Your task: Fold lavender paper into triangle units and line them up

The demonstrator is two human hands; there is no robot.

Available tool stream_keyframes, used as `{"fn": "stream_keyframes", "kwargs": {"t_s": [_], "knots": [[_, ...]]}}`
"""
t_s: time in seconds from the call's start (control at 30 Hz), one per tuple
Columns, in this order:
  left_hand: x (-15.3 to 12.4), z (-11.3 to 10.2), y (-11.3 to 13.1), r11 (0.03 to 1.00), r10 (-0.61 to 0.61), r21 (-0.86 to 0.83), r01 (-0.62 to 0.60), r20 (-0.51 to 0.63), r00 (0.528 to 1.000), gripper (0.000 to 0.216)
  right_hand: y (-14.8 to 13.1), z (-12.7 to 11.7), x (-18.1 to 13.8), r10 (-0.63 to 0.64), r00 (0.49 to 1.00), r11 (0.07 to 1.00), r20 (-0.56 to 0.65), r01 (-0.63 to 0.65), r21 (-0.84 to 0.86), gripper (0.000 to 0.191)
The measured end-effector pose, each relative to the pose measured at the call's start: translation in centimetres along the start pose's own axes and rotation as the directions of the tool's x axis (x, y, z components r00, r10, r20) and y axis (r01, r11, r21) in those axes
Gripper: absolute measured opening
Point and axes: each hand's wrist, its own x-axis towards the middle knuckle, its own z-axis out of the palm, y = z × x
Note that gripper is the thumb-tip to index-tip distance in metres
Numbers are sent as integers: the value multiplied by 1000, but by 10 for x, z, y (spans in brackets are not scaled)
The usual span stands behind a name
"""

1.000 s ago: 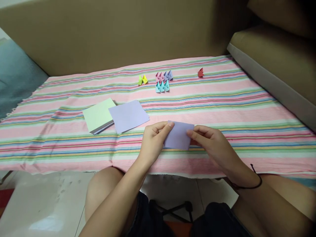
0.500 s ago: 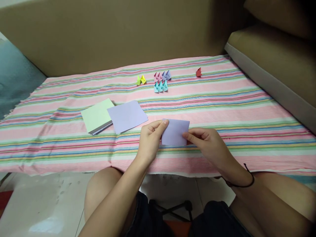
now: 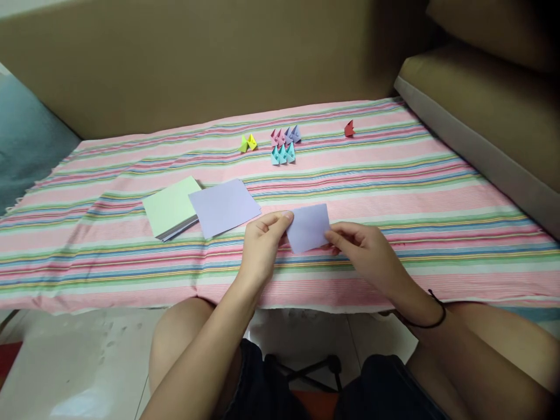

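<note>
The purple paper [image 3: 308,229] has turned counterclockwise — its top edge, which sloped down to the right, now climbs to the right. The right hand [image 3: 370,251] has moved its grip from the upper part of the paper's right edge to near its lower right corner — and the left hand [image 3: 260,245] has shifted a little leftward in the view

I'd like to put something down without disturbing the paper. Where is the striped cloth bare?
Bare striped cloth lies between the red folded piece and the right hand, and left of the green-topped stack. It is crowded around the purple sheets, between that stack and the left hand, and farther back, where small folded pieces cluster.
</note>
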Motion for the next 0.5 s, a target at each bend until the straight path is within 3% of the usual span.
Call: {"fn": "stream_keyframes", "kwargs": {"t_s": [0.07,0.17,0.23,0.33,0.5], "knots": [[0,-3,1,998,-46,49,42,63,997,20,1,-5,1,-47,995,998,-89,43,-36,21],[1,-7,2,960,-134,269,82,179,975,22,-2,-13,2,-88,982,993,-165,73,-93,17],[1,-6,1,931,-100,364,19,206,973,27,-4,-16,2,-140,983,976,-122,116,-184,15],[-1,-2,-2,887,63,434,-161,230,971,32,-6,-13,1,-229,972,919,42,230,-319,15],[-4,2,-5,685,182,631,-365,337,924,14,-6,-5,1,-264,954,872,139,298,-389,17]]}}
